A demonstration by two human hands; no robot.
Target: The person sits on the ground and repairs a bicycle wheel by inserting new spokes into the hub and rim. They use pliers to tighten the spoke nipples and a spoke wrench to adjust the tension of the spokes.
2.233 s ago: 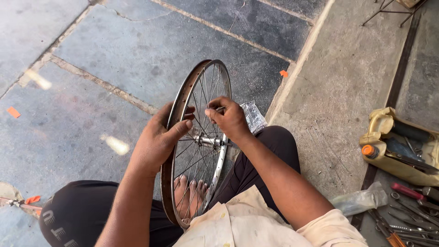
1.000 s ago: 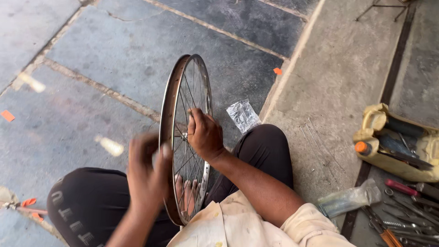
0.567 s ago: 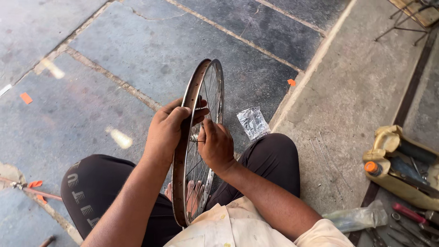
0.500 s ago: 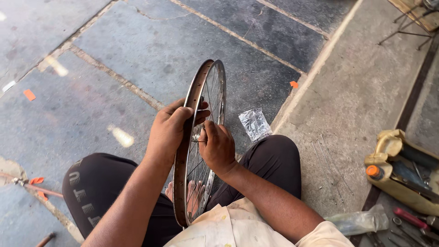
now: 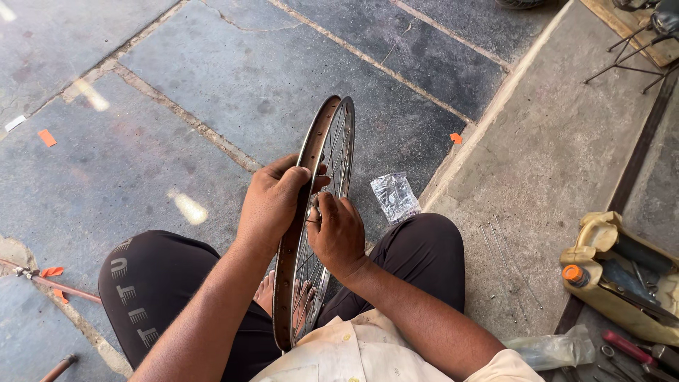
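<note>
The left hand [image 5: 272,201] wraps its fingers over the wheel [image 5: 311,226] rim to keep it upright between the knees, while the right hand [image 5: 338,233] pinches its fingers closed on a spoke [image 5: 312,221] just inside that rim.

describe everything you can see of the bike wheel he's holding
The bicycle wheel is a bare metal rim with thin wire spokes and no tyre; the rim's outer channel looks brownish and rusty. It stands upright on edge between the seated person's knees, its bottom near their bare feet. The left hand wraps over the rim, while the right hand works at the spokes inside it.
</note>
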